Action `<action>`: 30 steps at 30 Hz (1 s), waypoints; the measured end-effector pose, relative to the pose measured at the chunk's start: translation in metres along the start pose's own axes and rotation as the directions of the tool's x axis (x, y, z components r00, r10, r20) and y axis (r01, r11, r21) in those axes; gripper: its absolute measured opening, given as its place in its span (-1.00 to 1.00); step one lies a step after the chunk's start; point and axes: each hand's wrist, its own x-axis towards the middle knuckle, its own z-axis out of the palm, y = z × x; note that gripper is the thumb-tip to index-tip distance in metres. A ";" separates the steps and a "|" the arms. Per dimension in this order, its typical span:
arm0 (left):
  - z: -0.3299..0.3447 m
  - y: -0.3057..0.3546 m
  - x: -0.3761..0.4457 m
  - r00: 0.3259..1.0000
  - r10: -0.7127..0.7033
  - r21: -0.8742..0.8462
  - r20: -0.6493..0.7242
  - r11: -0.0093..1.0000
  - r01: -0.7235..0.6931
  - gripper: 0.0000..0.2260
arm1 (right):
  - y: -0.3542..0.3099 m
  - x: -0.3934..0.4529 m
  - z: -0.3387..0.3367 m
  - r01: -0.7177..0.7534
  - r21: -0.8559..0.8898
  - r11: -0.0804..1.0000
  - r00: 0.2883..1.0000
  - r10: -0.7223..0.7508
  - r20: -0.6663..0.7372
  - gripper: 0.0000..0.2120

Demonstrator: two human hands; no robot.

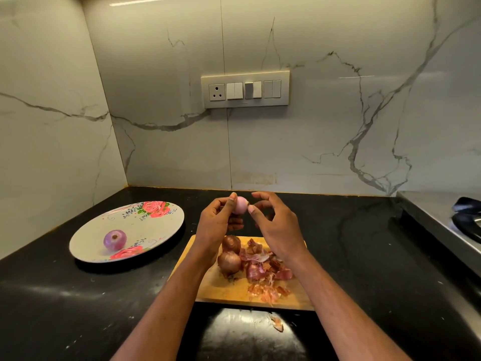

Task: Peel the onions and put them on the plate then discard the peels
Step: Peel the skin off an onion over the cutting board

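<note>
Left hand [217, 220] grip holds pale pink peeled onion [239, 204]; right hand [273, 225] pinches its tip, a hard tug could drop it.

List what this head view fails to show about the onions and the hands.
- Held onion: its near side is covered by the left hand, so leftover skin there is unknown.
- Right hand: whatever its fingertips pinch at the onion's end is too small to identify.
- Two unpeeled onions: partly hidden behind the left forearm.

Black counter [351, 256] bears floral plate [145, 227], wooden board [229, 290], stray peel [277, 323].
</note>
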 end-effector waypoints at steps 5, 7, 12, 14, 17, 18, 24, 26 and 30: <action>0.000 0.000 0.000 1.000 0.003 0.013 0.011 1.000 -0.003 -0.69 | 0.000 0.000 0.001 0.030 0.005 1.000 0.999 -0.030 -0.027 -0.86; 0.000 0.000 0.000 1.000 -0.002 -0.002 0.014 1.000 0.002 -0.68 | 0.002 0.001 0.000 0.030 0.002 1.000 0.998 -0.030 -0.052 -0.92; 0.001 0.001 -0.001 0.994 -0.019 -0.096 0.106 0.995 0.030 -0.73 | 0.006 0.002 0.001 0.066 -0.093 0.993 0.991 -0.076 -0.107 -0.95; 0.001 0.001 -0.001 0.993 0.001 -0.094 0.117 0.996 0.010 -0.72 | 0.009 0.003 0.002 0.064 -0.139 0.988 0.993 -0.078 -0.093 -0.96; 0.002 0.000 0.000 0.993 0.021 -0.077 0.114 0.997 -0.012 -0.73 | 0.009 0.004 0.006 0.027 -0.184 0.983 0.996 -0.041 -0.074 -0.92; 0.001 0.000 0.000 0.994 0.021 -0.080 0.108 0.997 -0.013 -0.74 | 0.009 0.005 0.007 0.006 -0.176 0.984 0.997 -0.020 -0.081 -0.90; -0.004 0.000 0.004 0.999 -0.003 -0.103 0.046 0.995 0.008 -0.73 | 0.010 0.003 0.006 -0.043 -0.092 0.995 0.994 0.034 -0.102 -0.78; -0.008 0.002 0.006 1.000 -0.014 -0.112 0.021 0.994 0.016 -0.71 | 0.010 0.001 0.004 0.020 -0.176 0.984 0.998 -0.029 -0.049 -0.75; -0.018 0.010 0.002 1.000 -0.029 -0.120 0.004 0.992 0.029 -0.65 | 0.009 -0.001 0.010 0.164 -0.304 0.938 0.986 -0.148 0.077 -0.92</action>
